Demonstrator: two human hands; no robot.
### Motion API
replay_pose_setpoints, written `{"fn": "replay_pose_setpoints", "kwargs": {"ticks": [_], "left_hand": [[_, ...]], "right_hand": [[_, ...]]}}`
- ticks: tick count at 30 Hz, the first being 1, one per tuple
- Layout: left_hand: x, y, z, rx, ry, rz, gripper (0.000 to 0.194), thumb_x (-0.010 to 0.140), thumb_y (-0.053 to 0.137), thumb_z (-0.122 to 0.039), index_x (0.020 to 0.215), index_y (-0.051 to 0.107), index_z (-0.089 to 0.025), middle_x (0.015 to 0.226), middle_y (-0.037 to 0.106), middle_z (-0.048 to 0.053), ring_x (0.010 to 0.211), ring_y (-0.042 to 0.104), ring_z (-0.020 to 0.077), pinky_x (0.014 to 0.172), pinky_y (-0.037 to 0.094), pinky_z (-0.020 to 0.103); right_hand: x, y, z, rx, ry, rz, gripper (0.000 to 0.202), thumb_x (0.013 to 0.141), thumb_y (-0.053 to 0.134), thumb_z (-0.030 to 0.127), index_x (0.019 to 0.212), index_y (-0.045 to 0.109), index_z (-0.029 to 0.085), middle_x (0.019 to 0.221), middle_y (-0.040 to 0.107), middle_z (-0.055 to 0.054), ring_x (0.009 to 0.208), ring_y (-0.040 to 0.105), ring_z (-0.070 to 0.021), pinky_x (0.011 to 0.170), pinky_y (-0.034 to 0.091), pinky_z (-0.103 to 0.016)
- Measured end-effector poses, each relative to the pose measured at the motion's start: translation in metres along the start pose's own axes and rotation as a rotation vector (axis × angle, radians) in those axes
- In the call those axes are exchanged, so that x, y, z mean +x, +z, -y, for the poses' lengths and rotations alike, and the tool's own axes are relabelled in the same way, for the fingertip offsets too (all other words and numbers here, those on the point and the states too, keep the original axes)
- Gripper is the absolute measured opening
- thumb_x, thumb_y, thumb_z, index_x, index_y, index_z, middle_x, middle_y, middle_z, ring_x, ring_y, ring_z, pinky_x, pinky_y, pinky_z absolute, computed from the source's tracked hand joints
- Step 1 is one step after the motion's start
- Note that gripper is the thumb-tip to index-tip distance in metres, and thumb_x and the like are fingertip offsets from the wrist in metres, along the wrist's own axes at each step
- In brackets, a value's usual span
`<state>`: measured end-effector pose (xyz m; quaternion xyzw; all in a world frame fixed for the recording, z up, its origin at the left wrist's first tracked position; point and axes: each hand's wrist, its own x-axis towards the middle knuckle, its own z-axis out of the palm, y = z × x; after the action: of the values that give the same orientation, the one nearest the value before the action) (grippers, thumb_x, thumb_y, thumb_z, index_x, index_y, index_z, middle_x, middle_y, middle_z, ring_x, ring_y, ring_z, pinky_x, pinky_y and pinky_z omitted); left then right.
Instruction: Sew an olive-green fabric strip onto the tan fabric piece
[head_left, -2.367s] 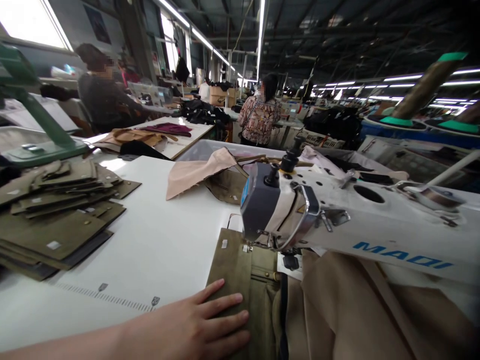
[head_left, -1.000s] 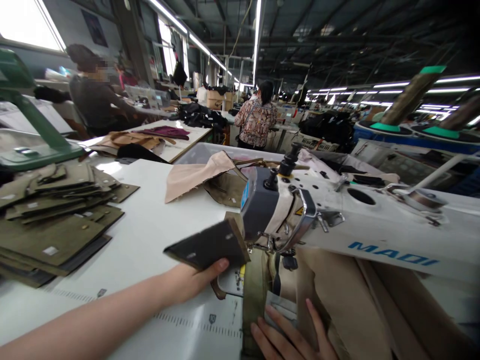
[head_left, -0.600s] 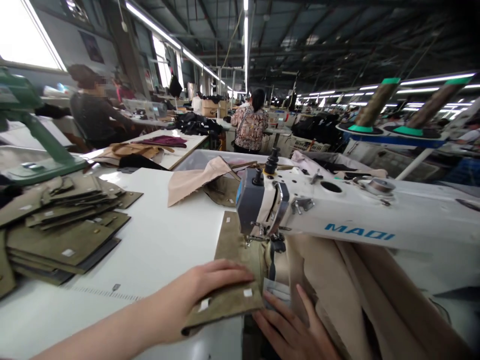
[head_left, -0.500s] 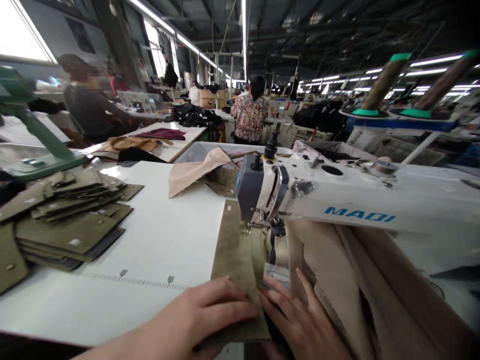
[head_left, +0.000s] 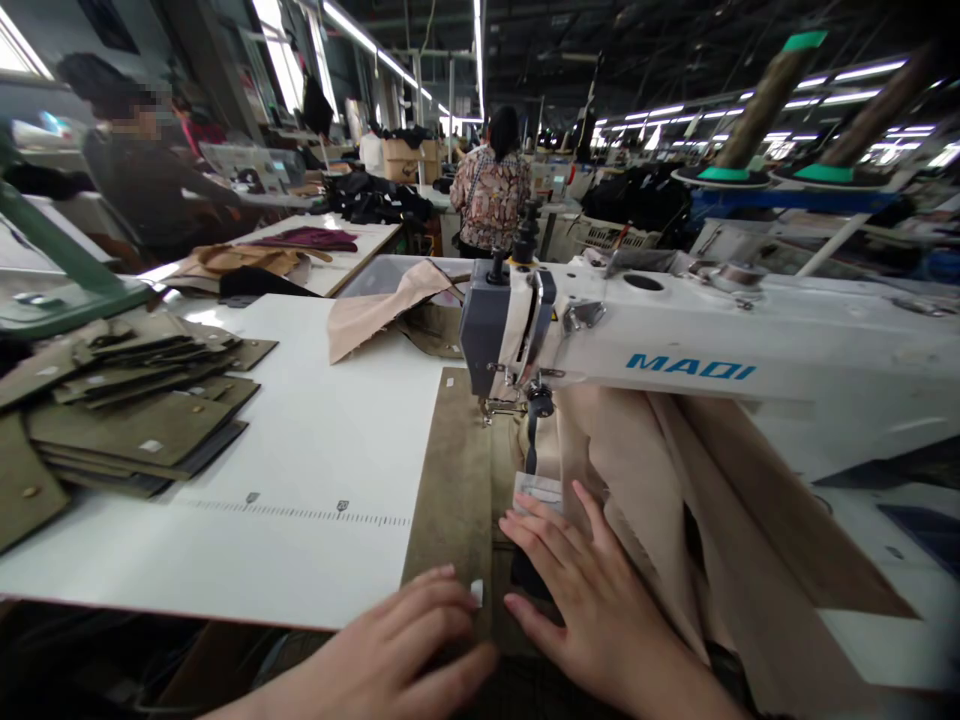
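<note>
An olive fabric strip point(head_left: 452, 470) runs from under the sewing machine's needle area point(head_left: 487, 410) toward me, with small white stickers near both ends. My left hand point(head_left: 416, 640) is at the strip's near end, fingers loosely bent and apart, partly blurred. My right hand point(head_left: 592, 590) lies with fingers spread over the fabric just in front of the machine. Its fingertips touch or nearly touch a pale label-like piece point(head_left: 538, 490). Beige fabric point(head_left: 652, 500) bunches under the machine arm and drapes to the right.
Stacked olive pieces point(head_left: 142, 420) with buttons and stickers lie on the left of the white table point(head_left: 322, 420). Behind the needle head is a beige scrap point(head_left: 382, 310). The white sewing machine point(head_left: 780, 340) spans the right, below thread cones point(head_left: 765, 110). Co-workers point(head_left: 491, 190) sit beyond.
The view has tilted down a little. My left hand has slid back toward the near end, uncovering a white sticker. My right hand has spread its thumb away from the strip.
</note>
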<state>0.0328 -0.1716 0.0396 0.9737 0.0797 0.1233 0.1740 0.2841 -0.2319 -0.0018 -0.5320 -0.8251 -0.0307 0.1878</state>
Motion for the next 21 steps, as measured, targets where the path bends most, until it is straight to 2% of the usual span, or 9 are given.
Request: {"fn": "replay_pose_setpoints", "kwargs": {"ticks": [3,6,9,16,21], "left_hand": [[0.005,-0.001,0.013,0.073,-0.019,-0.061,0.03,0.102,0.047,-0.017,0.129,0.061,-0.016,0.117,0.071,0.007,0.128,0.058,0.0212,0.117,0.042,0.036],[0.005,-0.001,0.019,0.089,0.056,-0.051,0.034,0.106,0.034,-0.017,0.127,0.06,-0.013,0.109,0.074,0.006,0.115,0.066,0.0163,0.119,0.039,0.032],[0.004,0.001,0.017,0.133,0.106,-0.105,0.037,0.106,0.029,-0.013,0.123,0.062,-0.01,0.099,0.074,0.006,0.101,0.07,0.0156,0.117,0.043,0.032],[0.001,0.008,0.013,0.188,0.16,-0.159,0.036,0.105,0.033,-0.009,0.118,0.066,-0.009,0.089,0.073,0.004,0.096,0.07,0.0156,0.12,0.038,0.037],[0.002,0.0,0.011,0.156,0.154,-0.087,0.034,0.104,0.035,-0.01,0.12,0.065,-0.008,0.092,0.075,0.005,0.102,0.07,0.0155,0.122,0.033,0.034]], "right_hand": [[0.0,0.001,0.001,0.026,0.016,-0.022,0.039,0.101,0.046,0.032,0.137,0.047,0.018,0.135,0.059,-0.001,0.141,0.033,-0.0161,0.125,-0.005,-0.051],[0.001,0.002,0.001,0.043,0.023,-0.013,0.039,0.103,0.044,0.033,0.138,0.046,0.017,0.135,0.059,-0.002,0.142,0.033,-0.0166,0.125,-0.005,-0.052],[0.002,0.002,0.001,0.061,0.042,-0.031,0.038,0.104,0.042,0.036,0.137,0.047,0.018,0.134,0.06,-0.001,0.141,0.034,-0.0154,0.126,-0.004,-0.051],[0.003,0.0,0.002,0.079,0.052,-0.06,0.036,0.105,0.041,0.041,0.134,0.05,0.021,0.132,0.062,0.001,0.138,0.041,-0.0139,0.126,-0.004,-0.046],[0.003,-0.004,0.004,0.09,0.064,-0.055,0.035,0.104,0.044,0.038,0.133,0.051,0.02,0.13,0.063,0.001,0.137,0.043,-0.0147,0.127,-0.004,-0.045]]}}
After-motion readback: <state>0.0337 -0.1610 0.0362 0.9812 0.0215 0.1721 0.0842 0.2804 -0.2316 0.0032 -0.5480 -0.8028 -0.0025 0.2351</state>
